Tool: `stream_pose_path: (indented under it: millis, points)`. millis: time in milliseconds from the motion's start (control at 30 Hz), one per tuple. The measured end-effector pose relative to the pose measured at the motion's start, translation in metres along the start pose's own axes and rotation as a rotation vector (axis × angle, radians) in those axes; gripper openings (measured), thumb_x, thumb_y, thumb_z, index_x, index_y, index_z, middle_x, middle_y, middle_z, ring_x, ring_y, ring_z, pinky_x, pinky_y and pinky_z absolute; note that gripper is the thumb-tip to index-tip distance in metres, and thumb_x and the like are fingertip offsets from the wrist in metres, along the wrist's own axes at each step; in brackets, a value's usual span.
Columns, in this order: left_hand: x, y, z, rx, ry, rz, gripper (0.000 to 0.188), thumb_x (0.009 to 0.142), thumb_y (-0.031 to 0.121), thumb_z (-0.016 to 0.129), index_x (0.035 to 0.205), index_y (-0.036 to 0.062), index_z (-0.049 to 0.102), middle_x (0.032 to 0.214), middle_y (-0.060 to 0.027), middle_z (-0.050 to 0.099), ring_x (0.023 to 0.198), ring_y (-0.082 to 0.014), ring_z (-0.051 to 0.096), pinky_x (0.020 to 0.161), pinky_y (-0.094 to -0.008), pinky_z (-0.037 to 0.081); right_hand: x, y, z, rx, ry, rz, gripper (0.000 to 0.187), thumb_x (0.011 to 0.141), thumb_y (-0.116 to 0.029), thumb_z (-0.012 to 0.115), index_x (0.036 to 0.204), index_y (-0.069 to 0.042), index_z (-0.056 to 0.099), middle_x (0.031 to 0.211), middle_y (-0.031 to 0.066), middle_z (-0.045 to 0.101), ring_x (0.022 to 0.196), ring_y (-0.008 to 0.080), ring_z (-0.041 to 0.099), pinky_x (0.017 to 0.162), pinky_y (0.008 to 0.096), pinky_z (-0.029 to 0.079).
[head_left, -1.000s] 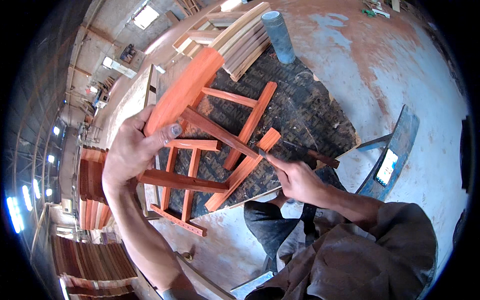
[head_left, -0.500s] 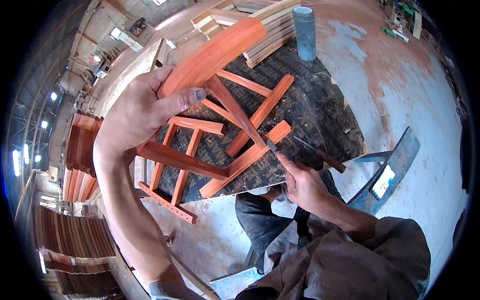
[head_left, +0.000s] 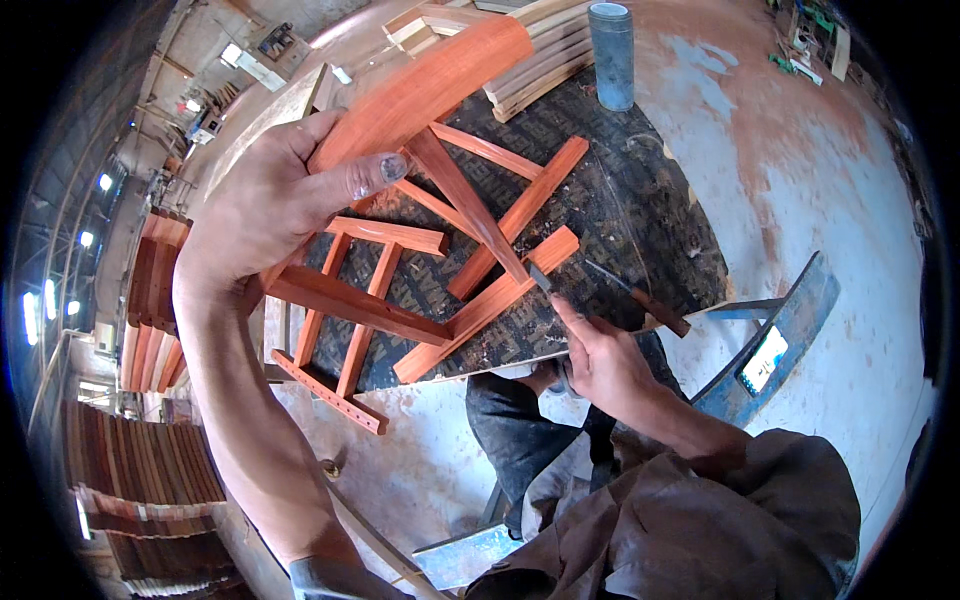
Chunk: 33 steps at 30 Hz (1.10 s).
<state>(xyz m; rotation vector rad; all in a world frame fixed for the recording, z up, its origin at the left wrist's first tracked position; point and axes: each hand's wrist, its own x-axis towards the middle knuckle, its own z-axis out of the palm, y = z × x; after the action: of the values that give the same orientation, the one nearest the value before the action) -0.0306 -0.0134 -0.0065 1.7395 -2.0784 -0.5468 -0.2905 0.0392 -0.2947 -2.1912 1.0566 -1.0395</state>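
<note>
My left hand is closed around the near left end of a broad, curved reddish wooden board, thumb on its face. The board is the top of a wooden frame; two slats run down from it to a lower rail resting by the table's near edge. My right hand grips a small tool with a flat dark blade, index finger stretched along it. The blade tip touches the spot where the right slat meets the rail. Its handle is hidden in my fist.
Beneath the frame lies a dark, worn tabletop with a ladder-like wooden frame, a wooden-handled tool and a grey-blue cylinder. Pale curved boards are stacked behind. A phone rests on a blue support at right. Wood stacks stand left.
The whole scene has shifted slightly up and left in the picture. Both hands keep their holds, and the blade stays at the same joint.
</note>
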Motion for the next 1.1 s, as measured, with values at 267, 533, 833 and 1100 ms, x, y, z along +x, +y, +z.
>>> stream_pose_path:
  millis: [267, 533, 833, 1100]
  points:
    - [0.008, -0.015, -0.008, 0.104, 0.021, 0.068, 0.06, 0.09, 0.052, 0.08, 0.128, 0.0064, 0.073, 0.094, -0.0056, 0.077, 0.083, -0.014, 0.068, 0.08, -0.0329, 0.054, -0.004, 0.007, -0.003, 0.024, -0.026, 0.03, 0.057, 0.095, 0.003, 0.058, 0.151, -0.002, 0.049, 0.085, 0.0288, 0.068, 0.079, 0.042, 0.073, 0.066, 0.046, 0.056]
    - [0.003, 0.003, -0.001, 0.062, -0.01, 0.01, 0.063, 0.09, 0.052, 0.079, 0.127, 0.0018, 0.072, 0.102, -0.0081, 0.077, 0.091, -0.0155, 0.068, 0.086, -0.0327, 0.053, -0.007, 0.002, -0.004, 0.08, -0.074, 0.095, 0.05, 0.097, 0.004, 0.056, 0.147, 0.001, 0.052, 0.104, 0.0316, 0.069, 0.094, 0.0446, 0.072, 0.077, 0.044, 0.058]
    - [0.002, -0.005, 0.004, 0.348, 0.138, 0.022, 0.064, 0.093, 0.061, 0.071, 0.12, 0.0027, 0.075, 0.088, -0.0145, 0.075, 0.085, -0.0242, 0.072, 0.08, -0.0374, 0.055, -0.017, -0.012, -0.024, 0.244, -0.195, 0.061, 0.056, 0.095, 0.005, 0.055, 0.15, 0.002, 0.05, 0.101, 0.0289, 0.069, 0.086, 0.0389, 0.072, 0.076, 0.042, 0.057]
    - [0.0, -0.014, 0.006, 0.361, 0.189, 0.153, 0.061, 0.093, 0.06, 0.071, 0.113, 0.0024, 0.076, 0.085, -0.0146, 0.074, 0.083, -0.025, 0.072, 0.079, -0.0388, 0.055, -0.007, -0.017, -0.021, 0.149, -0.255, 0.08, 0.055, 0.095, 0.003, 0.056, 0.149, 0.002, 0.05, 0.096, 0.0288, 0.069, 0.084, 0.0423, 0.071, 0.074, 0.0463, 0.057]
